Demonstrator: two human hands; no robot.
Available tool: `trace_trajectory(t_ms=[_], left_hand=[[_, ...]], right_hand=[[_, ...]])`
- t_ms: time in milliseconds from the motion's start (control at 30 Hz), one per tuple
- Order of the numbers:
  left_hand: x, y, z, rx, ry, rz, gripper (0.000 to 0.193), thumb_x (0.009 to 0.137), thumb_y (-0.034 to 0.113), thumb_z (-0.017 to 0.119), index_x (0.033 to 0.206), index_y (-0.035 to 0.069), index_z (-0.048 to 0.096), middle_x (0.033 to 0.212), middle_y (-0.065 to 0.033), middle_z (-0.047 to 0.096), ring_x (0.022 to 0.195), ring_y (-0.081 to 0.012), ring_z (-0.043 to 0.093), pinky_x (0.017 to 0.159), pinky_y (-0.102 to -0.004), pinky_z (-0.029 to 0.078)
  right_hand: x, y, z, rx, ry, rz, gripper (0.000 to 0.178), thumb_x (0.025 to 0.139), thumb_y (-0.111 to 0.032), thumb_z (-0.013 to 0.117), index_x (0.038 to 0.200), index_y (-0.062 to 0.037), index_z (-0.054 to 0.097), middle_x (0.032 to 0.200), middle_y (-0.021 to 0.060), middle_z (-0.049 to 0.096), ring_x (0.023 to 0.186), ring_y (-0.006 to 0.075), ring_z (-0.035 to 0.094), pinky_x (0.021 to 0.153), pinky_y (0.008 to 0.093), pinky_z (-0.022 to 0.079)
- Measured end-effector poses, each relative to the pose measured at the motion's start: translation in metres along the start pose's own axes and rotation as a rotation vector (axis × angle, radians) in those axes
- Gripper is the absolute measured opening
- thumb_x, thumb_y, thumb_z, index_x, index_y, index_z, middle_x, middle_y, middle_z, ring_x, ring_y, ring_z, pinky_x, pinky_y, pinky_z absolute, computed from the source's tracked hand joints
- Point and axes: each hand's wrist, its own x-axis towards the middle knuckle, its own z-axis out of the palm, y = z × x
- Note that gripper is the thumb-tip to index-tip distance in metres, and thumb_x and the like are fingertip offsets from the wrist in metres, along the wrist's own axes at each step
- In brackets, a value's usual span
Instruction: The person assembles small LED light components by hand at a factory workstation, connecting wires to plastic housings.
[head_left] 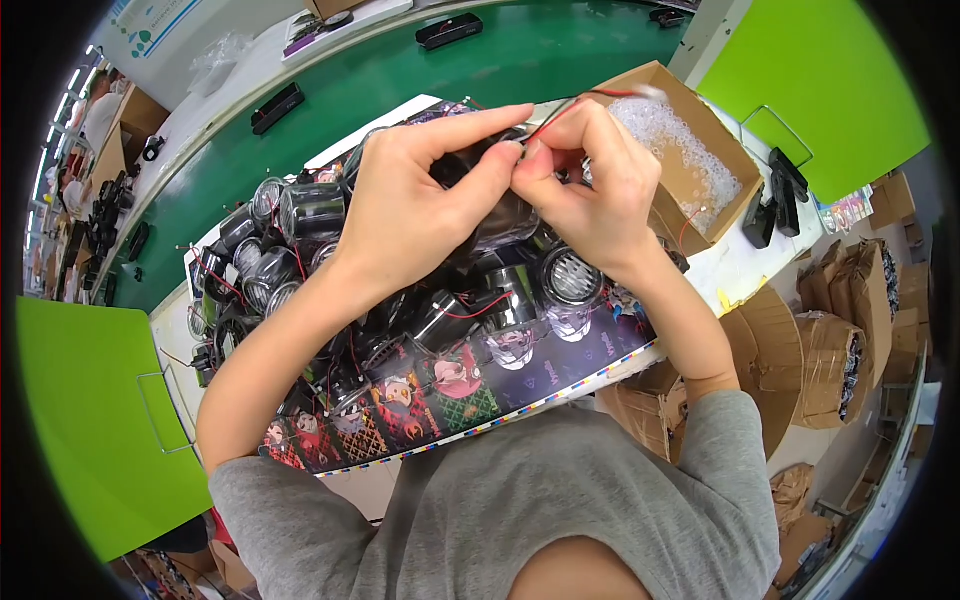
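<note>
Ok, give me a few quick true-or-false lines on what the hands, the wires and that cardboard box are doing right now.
1. Both hands work on one dark round part. True: the left hand grips the part and the right hand pinches at its top.
2. Red and black wires run up from the fingers. True.
3. The cardboard box holds black parts. False: it holds small clear bits.
4. The printed sheet lies bare. False: a pile of parts sits on it.

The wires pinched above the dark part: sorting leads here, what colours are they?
Red and black wires, seen best in the head view.
</note>
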Motion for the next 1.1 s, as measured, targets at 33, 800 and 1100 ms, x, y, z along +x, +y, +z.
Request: trace_trajectory(t_ms=[33,800,1100], left_hand=[[0.0,-0.001,0.002,-0.085,0.041,-0.046,0.023,0.078,0.007,0.058,0.1,0.001,0.062,0.069,-0.0051,0.064,0.06,-0.0038,0.054,0.056,-0.0196,0.045],[-0.006,0.014,-0.008,0.344,-0.099,-0.08,0.026,0.077,0.005,0.054,0.102,0.001,0.061,0.076,-0.01,0.065,0.062,-0.0037,0.052,0.056,-0.0209,0.042],[-0.005,0.002,-0.01,-0.405,-0.039,-0.262,0.03,0.087,0.014,0.05,0.112,-0.002,0.054,0.099,-0.0083,0.06,0.084,-0.0085,0.056,0.075,-0.0214,0.045]], right_hand=[[-0.001,0.0,0.0,0.007,0.003,0.072,0.018,0.062,0.0,0.064,0.069,-0.0025,0.047,0.062,0.005,0.052,0.051,0.0154,0.053,0.046,0.0255,0.045],[0.0,0.0,-0.007,0.049,-0.2,0.063,0.019,0.065,-0.004,0.062,0.069,-0.0015,0.044,0.063,0.0073,0.052,0.054,0.0201,0.055,0.047,0.0289,0.044],[0.004,-0.007,-0.012,0.256,-0.175,0.136,0.014,0.073,-0.001,0.06,0.087,0.0,0.062,0.07,0.0066,0.057,0.06,0.0146,0.054,0.051,0.0247,0.043]])
